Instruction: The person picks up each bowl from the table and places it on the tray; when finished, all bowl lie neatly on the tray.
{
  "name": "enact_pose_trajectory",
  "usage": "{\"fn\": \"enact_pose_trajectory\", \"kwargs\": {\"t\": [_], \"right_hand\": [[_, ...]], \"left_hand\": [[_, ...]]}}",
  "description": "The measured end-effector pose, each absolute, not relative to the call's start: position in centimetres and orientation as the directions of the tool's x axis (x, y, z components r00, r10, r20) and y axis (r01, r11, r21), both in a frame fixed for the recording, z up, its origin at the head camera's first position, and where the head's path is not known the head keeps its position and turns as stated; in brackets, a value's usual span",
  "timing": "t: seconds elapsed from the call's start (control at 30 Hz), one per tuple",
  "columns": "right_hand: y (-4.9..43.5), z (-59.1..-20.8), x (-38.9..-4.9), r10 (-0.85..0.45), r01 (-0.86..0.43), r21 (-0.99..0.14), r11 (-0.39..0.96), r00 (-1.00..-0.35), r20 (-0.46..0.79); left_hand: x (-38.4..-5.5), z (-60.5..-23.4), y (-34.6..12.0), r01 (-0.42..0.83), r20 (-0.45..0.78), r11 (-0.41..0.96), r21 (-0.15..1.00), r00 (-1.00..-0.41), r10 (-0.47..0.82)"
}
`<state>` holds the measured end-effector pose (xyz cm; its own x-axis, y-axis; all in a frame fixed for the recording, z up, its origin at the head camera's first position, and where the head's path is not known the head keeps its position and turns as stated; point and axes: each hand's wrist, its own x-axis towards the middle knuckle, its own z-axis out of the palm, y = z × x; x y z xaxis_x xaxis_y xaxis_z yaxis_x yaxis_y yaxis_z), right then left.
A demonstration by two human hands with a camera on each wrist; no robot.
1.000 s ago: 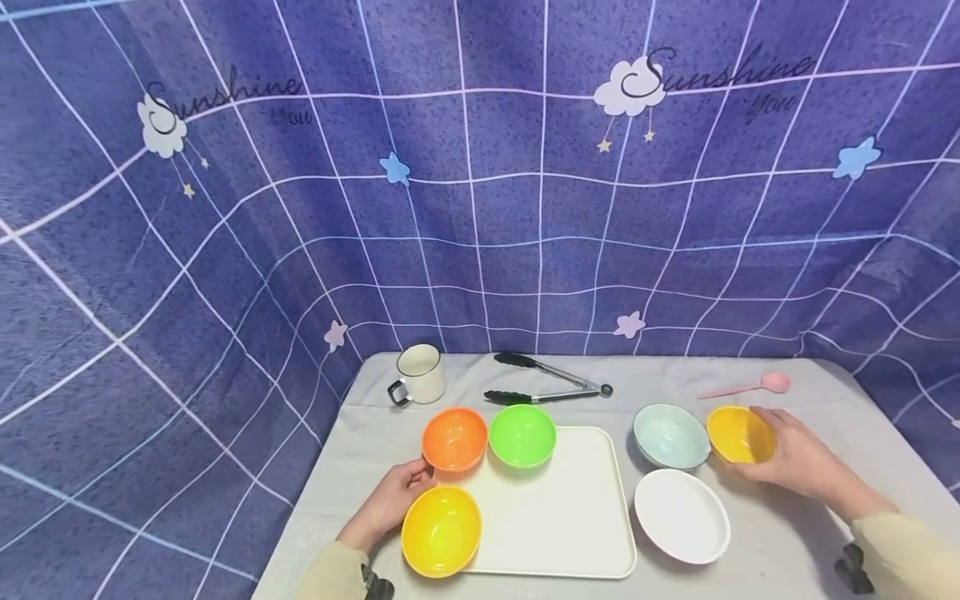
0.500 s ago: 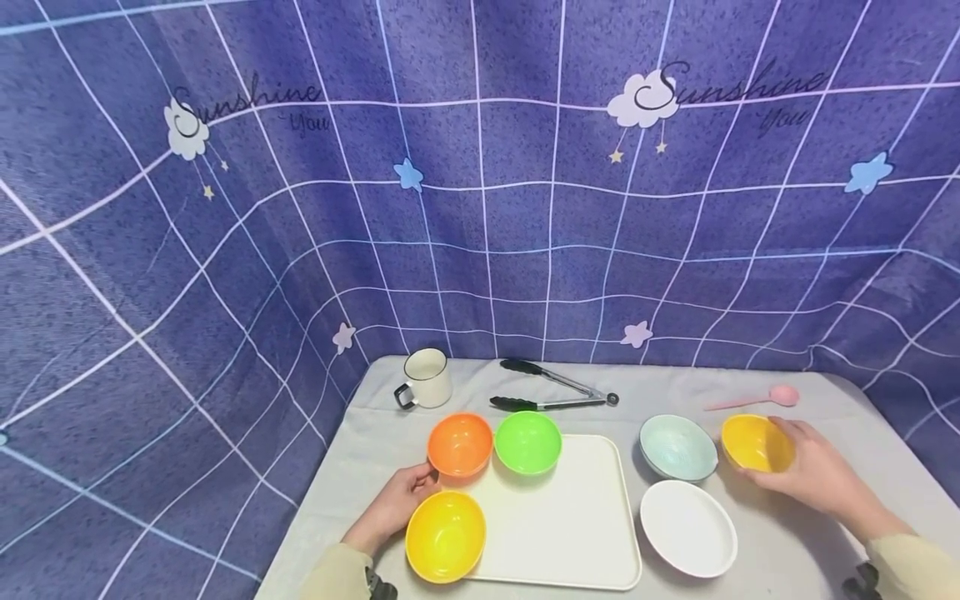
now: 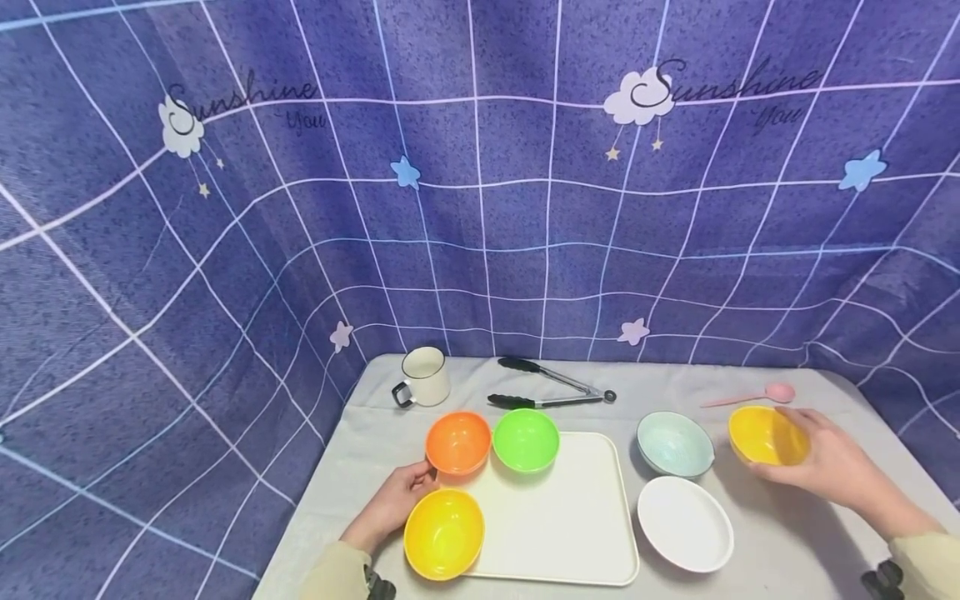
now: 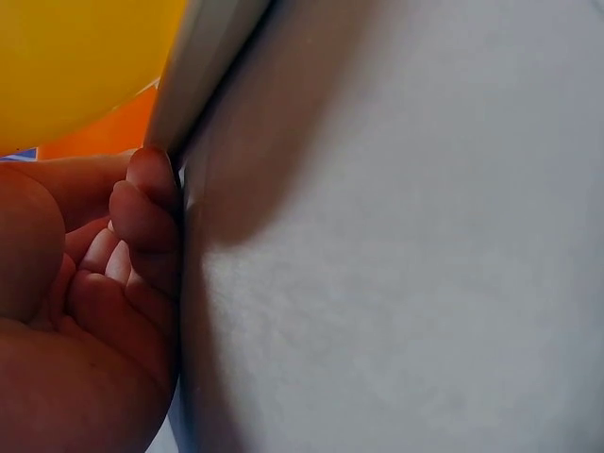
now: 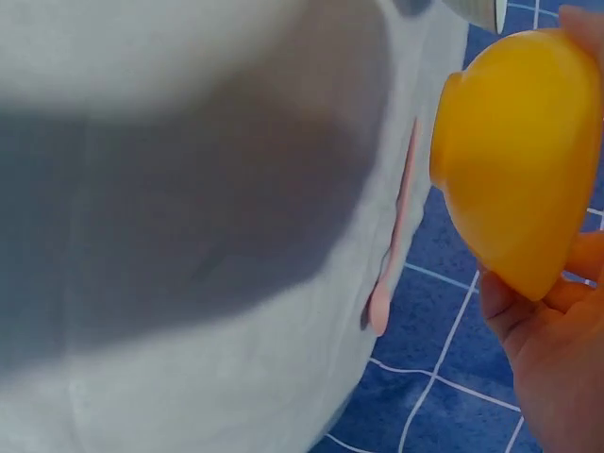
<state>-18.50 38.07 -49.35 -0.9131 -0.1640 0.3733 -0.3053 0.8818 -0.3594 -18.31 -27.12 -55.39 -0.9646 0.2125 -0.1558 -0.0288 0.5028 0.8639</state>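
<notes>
At the right of the head view, my right hand (image 3: 828,458) grips a small yellow bowl (image 3: 767,435) by its rim. In the right wrist view that bowl (image 5: 519,156) is clear of the cloth, its shadow falling below. My left hand (image 3: 397,504) rests on the table, its curled fingers (image 4: 146,212) at the left edge of a cream tray (image 3: 555,533), seemingly pinching it; the exact contact is partly hidden. On the tray stand an orange bowl (image 3: 458,443), a green bowl (image 3: 527,440) and a larger yellow bowl (image 3: 444,533), all overlapping its edges.
A pale blue bowl (image 3: 675,444) and a white bowl (image 3: 685,525) stand between the tray and my right hand. Along the back lie tongs (image 3: 555,387), a cream mug (image 3: 425,377) and a pink spoon (image 3: 778,392). A purple curtain (image 3: 525,208) hangs behind the table.
My right hand has lifted the small yellow bowl and carried it rightward, away from the pale blue bowl. The left hand stays at the tray's edge. The head view has shifted slightly.
</notes>
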Motion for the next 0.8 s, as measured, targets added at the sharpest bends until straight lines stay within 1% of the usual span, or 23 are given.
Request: {"fn": "enact_pose_trajectory", "kwargs": {"t": [0.27,0.43,0.6,0.8], "right_hand": [[37.3,-48.3,-18.5,-0.184,-0.318,-0.337,0.886,-0.910,0.372],[35.9,-47.5,-18.3,-0.215,-0.357,-0.330,0.874,-0.893,0.396],[33.7,-46.7,-18.0,-0.263,-0.428,-0.326,0.843,-0.857,0.443],[30.0,-46.0,-18.0,-0.310,-0.471,-0.338,0.815,-0.847,0.431]], "left_hand": [[-18.2,-55.5,-27.3,-0.046,-0.169,0.506,0.861,-0.965,0.200],[-18.2,-55.4,-27.2,-0.044,-0.167,0.527,0.849,-0.968,0.187],[-18.2,-55.4,-27.0,-0.043,-0.165,0.523,0.851,-0.968,0.188],[-18.5,-55.9,-27.1,-0.055,-0.174,0.517,0.854,-0.968,0.183]]}}
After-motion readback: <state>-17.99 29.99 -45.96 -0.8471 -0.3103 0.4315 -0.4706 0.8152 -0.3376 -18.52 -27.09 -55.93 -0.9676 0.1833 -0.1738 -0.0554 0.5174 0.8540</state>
